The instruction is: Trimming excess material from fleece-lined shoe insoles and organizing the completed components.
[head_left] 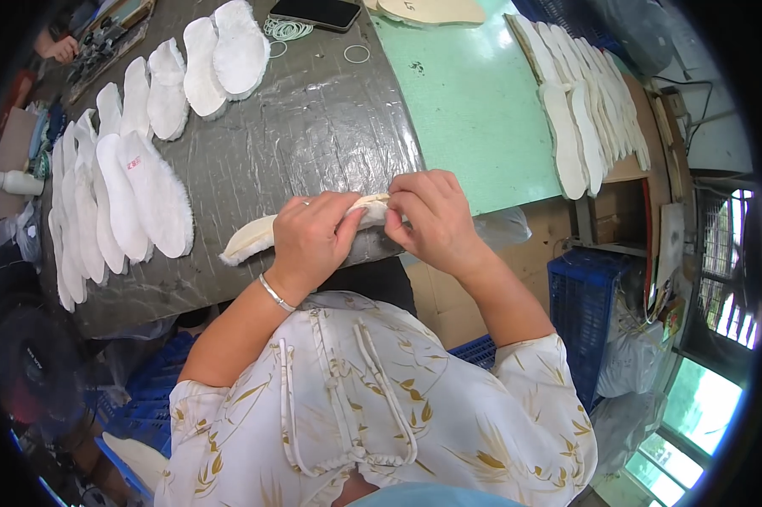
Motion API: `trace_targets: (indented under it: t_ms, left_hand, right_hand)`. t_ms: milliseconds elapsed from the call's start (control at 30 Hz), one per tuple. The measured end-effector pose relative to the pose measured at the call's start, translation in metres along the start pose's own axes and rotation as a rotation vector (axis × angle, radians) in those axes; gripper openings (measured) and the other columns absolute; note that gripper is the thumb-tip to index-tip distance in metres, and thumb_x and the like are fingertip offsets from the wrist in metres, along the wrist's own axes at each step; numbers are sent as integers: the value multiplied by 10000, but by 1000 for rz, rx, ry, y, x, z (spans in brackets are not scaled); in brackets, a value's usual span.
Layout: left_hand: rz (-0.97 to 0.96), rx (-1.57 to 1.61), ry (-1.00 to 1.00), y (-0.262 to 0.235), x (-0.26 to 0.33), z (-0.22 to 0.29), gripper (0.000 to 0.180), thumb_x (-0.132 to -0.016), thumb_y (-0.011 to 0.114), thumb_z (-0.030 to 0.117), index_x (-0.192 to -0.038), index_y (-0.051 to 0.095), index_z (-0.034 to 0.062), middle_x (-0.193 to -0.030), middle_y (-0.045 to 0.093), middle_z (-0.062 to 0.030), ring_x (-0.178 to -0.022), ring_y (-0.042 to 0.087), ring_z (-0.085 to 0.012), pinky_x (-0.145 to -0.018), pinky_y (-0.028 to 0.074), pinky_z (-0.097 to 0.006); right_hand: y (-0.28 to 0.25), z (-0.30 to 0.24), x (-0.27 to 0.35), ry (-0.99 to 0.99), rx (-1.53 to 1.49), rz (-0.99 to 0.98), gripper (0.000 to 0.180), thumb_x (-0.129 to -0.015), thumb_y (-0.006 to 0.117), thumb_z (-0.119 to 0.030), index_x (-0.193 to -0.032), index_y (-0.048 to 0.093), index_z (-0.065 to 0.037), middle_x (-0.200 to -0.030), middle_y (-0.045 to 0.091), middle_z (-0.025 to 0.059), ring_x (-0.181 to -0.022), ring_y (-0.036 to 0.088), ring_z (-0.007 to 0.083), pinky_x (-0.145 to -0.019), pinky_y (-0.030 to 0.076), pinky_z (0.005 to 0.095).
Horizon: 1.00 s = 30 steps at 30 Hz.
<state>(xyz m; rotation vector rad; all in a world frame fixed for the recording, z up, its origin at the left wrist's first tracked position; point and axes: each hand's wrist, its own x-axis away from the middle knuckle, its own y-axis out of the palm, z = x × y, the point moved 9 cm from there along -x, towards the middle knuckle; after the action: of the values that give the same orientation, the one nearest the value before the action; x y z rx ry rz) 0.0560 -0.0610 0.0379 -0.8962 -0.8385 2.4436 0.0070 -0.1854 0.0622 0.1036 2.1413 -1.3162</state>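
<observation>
A white fleece insole with a cream edge is held on its side along the table's near edge. My left hand is closed around its middle, thumb toward me. At its right end my right hand pinches the edge, fingertips close together. Both hands cover much of the insole, so I cannot tell whether it is one or a pair. Left of my hands, several fleece insoles lie overlapping in a row. Farther back lie more insoles in a slanting row.
Rubber bands and a dark phone lie at the back. On the right, several stacked insoles rest on the green tabletop. A blue crate stands below. Another person's hand shows at far left.
</observation>
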Motion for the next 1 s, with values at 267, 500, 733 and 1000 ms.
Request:
trace_targets:
  t_ms: [267, 500, 733, 1000]
  left_hand:
    - [-4, -31, 45, 3, -4, 3, 113, -791, 723, 89, -899, 693, 80, -731, 647, -49, -625, 609, -232, -610, 420, -332]
    - [13, 24, 41, 6, 0, -1, 131, -800, 722, 90, -927, 696, 71, -805, 687, -53, -687, 634, -221, -635, 428, -327]
    - [-26, -11, 23, 8, 0, -5, 153, -806, 721, 117, -952, 692, 82, -877, 705, -53, -758, 665, -226, -678, 459, -334]
    - [-160, 109, -108, 4, -19, -5, 181, -850, 683, 143, -1022, 710, 91, -885, 708, -65, -751, 662, -235, -663, 449, -337]
  right_hand:
    - [-4, 10, 6, 79, -12, 192, 185, -676, 702, -37, -825, 595, -50, -956, 654, 77, -812, 624, 241, -739, 473, 363]
    - [1, 45, 13, 476, -253, 63, 222, -758, 706, -38, -955, 603, -44, -930, 670, 96, -830, 660, 273, -739, 527, 352]
    - [-4, 42, 8, 380, -382, -49, 320, -823, 715, -100, -1133, 667, -38, -1044, 677, 142, -940, 663, 292, -842, 526, 373]
    - [14, 53, 12, 564, -724, -36, 171, -893, 625, -37, -1047, 693, -17, -997, 698, 101, -956, 656, 194, -840, 502, 321]
